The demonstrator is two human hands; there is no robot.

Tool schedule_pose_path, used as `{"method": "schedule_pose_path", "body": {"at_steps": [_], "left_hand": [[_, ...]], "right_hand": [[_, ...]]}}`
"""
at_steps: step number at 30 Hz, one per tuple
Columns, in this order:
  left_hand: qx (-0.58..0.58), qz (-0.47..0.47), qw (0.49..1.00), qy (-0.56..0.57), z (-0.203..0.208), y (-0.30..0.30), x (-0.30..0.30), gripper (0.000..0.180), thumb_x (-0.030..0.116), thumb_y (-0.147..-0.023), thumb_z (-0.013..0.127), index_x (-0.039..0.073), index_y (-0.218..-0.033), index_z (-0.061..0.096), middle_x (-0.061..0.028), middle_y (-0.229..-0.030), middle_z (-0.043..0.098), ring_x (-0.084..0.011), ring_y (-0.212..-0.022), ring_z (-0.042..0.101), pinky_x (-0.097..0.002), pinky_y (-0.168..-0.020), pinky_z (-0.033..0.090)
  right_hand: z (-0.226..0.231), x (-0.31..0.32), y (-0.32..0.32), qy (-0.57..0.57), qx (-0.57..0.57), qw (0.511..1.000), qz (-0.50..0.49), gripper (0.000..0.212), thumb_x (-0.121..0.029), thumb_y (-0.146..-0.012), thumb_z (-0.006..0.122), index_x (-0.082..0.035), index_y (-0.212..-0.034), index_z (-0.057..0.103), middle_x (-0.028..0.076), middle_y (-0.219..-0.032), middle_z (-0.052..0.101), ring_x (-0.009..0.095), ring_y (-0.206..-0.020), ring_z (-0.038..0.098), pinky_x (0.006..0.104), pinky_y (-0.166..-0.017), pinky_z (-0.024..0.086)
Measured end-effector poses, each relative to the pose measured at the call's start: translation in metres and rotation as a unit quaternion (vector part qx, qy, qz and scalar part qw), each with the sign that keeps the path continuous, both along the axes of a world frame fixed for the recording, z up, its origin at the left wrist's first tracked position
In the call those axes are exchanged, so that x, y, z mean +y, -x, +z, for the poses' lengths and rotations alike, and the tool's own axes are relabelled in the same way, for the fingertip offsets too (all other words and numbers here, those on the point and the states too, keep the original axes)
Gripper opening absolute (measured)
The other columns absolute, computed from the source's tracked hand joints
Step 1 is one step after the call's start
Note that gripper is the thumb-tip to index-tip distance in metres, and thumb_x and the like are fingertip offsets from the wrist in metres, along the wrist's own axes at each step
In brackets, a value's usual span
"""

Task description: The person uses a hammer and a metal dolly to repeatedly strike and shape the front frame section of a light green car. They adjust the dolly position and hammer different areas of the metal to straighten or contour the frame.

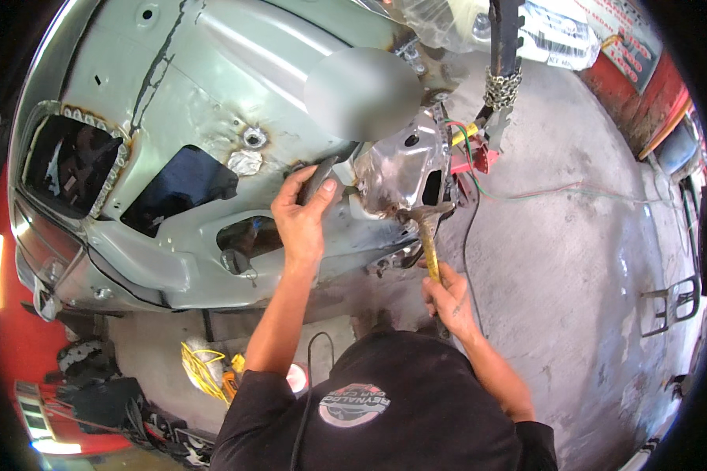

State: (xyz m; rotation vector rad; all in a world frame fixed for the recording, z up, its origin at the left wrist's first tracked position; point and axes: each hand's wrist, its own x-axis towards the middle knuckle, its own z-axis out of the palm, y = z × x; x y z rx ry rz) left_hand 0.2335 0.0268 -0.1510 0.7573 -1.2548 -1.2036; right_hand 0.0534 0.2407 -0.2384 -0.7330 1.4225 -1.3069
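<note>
My left hand (300,224) is closed around a dark flat metal block (319,177), held against the edge of the pale green car body (212,102). Right of it lies a shiny bare-metal panel (397,169) with holes in it and scorched edges. My right hand (448,298) grips a hammer (430,250) by its yellow handle. The hammer's head is at the panel's lower right edge; whether it touches the metal I cannot tell. A blurred patch hides the part of the body above the panel.
A chain (502,88) wraps a dark upright post beyond the panel. Beside it sits a red metal fixture (479,157), with thin cables trailing over the concrete floor (558,259). Plastic-wrapped goods (554,35) stand at the far right. Yellow cord (202,373) lies at lower left.
</note>
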Motion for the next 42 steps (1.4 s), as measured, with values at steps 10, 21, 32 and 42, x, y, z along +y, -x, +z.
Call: {"method": "schedule_pose_path", "body": {"at_steps": [10, 21, 32, 42], "left_hand": [[-0.146, 0.061, 0.984, 0.086, 0.015, -0.01, 0.001, 0.026, 0.0, -0.09, 0.079, -0.005, -0.115, 0.074, -0.0067, -0.108, 0.073, -0.0109, -0.093, 0.066, -0.0269, -0.08, 0.055], [-0.24, 0.042, 0.933, 0.263, 0.058, -0.01, -0.022, 0.019, -0.001, -0.087, 0.08, -0.005, -0.106, 0.074, -0.0127, -0.089, 0.069, -0.0203, -0.076, 0.067, -0.0315, -0.069, 0.053], [-0.205, 0.052, 0.937, 0.279, 0.045, -0.003, -0.033, 0.019, 0.003, -0.083, 0.087, -0.006, -0.095, 0.075, -0.0107, -0.082, 0.07, -0.0172, -0.071, 0.065, -0.0295, -0.066, 0.051], [-0.219, 0.062, 0.955, 0.19, 0.051, 0.0, -0.021, 0.016, 0.009, -0.095, 0.079, -0.007, -0.098, 0.077, -0.0049, -0.085, 0.071, -0.0113, -0.078, 0.06, -0.0271, -0.074, 0.048]], "right_hand": [[-0.009, 0.01, 0.003, -0.029, 0.022, 0.999, -0.001, 0.042, -0.016, -0.1, 0.06, 0.005, -0.136, 0.059, 0.003, -0.073, 0.057, 0.009, -0.053, 0.049, 0.0256, -0.049, 0.041], [0.003, 0.004, 0.0, -0.022, 0.017, 1.0, 0.006, 0.042, -0.015, -0.099, 0.06, 0.005, -0.135, 0.061, 0.003, -0.074, 0.058, 0.009, -0.053, 0.05, 0.026, -0.05, 0.041], [0.002, -0.004, 0.012, -0.023, 0.024, 0.999, -0.022, 0.051, -0.023, -0.099, 0.061, 0.004, -0.142, 0.055, 0.004, -0.076, 0.058, 0.01, -0.052, 0.051, 0.0263, -0.049, 0.041], [0.05, -0.039, 0.014, 0.173, -0.01, 0.979, -0.103, 0.047, -0.026, -0.109, 0.055, 0.0, -0.148, 0.053, 0.0, -0.075, 0.057, 0.009, -0.058, 0.052, 0.0259, -0.05, 0.044]]}}
